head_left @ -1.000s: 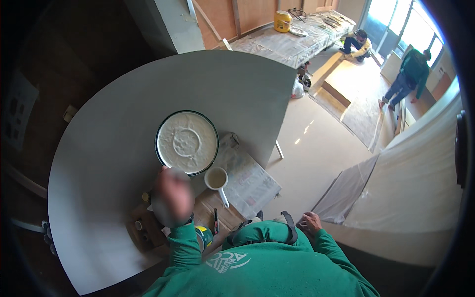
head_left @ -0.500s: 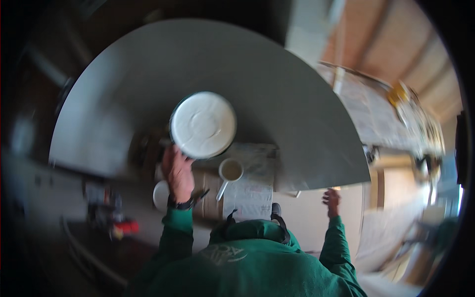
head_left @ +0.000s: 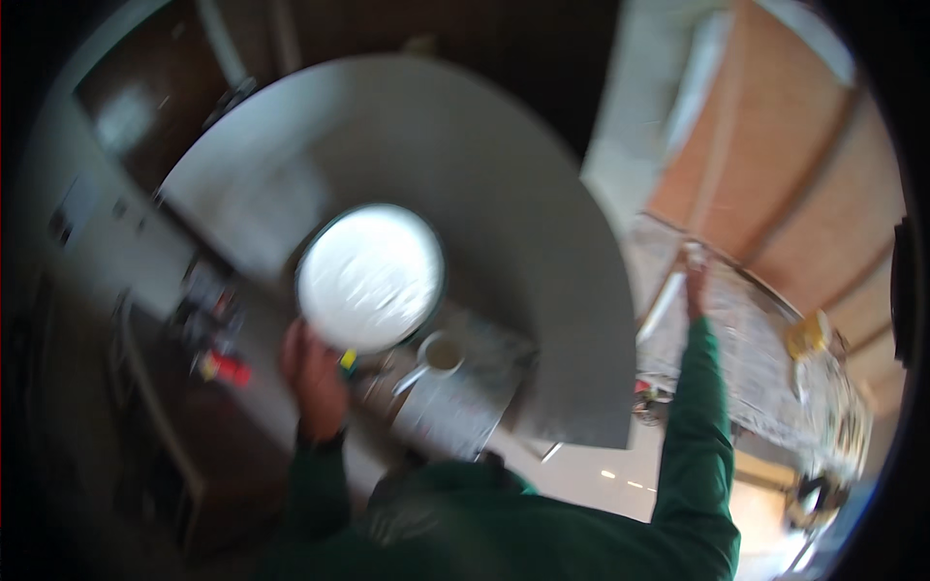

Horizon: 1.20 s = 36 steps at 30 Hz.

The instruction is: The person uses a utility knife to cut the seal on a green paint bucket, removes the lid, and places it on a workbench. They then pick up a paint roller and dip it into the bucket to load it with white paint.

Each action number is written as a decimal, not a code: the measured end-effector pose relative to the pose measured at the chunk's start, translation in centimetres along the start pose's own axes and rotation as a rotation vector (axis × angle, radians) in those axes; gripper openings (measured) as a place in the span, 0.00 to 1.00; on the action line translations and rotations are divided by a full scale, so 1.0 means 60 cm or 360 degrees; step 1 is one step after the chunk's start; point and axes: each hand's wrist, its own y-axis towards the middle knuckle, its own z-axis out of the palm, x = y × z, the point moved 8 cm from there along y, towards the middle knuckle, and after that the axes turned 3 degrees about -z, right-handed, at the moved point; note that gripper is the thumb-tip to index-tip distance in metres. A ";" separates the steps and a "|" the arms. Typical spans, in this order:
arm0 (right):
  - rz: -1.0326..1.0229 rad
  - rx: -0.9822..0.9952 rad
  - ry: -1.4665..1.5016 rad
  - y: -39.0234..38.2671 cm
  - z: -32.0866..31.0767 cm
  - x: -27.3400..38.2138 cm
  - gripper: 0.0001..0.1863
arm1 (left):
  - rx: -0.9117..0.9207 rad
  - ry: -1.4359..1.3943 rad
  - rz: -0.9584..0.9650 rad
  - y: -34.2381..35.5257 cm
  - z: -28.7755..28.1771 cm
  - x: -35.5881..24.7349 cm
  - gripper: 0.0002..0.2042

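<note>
White, wet-looking paste fills the round bucket (head_left: pixel 370 277), which sits on the grey curved surface (head_left: pixel 504 194). It is probably heavy and sloshy, best gripped by the rim. The left hand (head_left: pixel 312 380) rests at its near edge; blur hides whether the fingers clasp it. A small cup (head_left: pixel 441 353) stands just beside. The right hand (head_left: pixel 694 281) reaches far off toward a covered table (head_left: pixel 765 339).

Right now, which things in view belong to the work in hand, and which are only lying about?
In hand:
- left hand, beside the round bucket of white paste
- small white cup

Lying about:
- red thing on the dark floor
- yellow bucket far right
- right hand, raised away
</note>
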 end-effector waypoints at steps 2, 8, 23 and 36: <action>-0.0158 0.0067 -0.0476 0.042 0.132 0.037 0.24 | -0.0136 -0.0298 -0.0074 -0.019 -0.024 -0.029 0.14; -0.0001 -0.0255 -0.0960 -0.025 0.227 0.138 0.20 | -0.0090 -0.0369 -0.0102 -0.048 -0.166 -0.100 0.14; -0.0029 -0.0300 -0.0508 -0.186 0.030 0.307 0.18 | -0.0165 -0.0381 -0.0129 -0.002 -0.074 -0.050 0.21; 0.0038 -0.0079 -0.0630 -0.474 -0.007 0.538 0.19 | 0.0060 -0.0612 -0.0056 0.128 0.043 -0.091 0.27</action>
